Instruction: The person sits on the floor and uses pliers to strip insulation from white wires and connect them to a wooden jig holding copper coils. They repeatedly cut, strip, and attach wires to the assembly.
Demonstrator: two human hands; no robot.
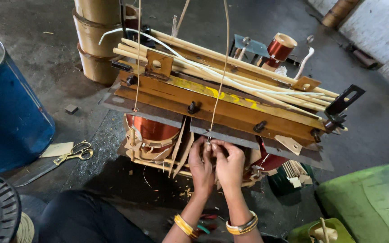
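We see soft, even daylight that seems to come from the far right, where the pale wall (374,31) is brightest, while the concrete floor (37,67) at the far left stays dim and grey. We find deep shadow under the near edge of the transformer frame (212,101) and around the dark trouser leg (86,218), and mild glare on the copper coil (151,128) and the blue drum (10,117). We note sharp focus at the centre, with wide-angle bending and slight softness at the edges, as on the green can (370,198) at the near right.
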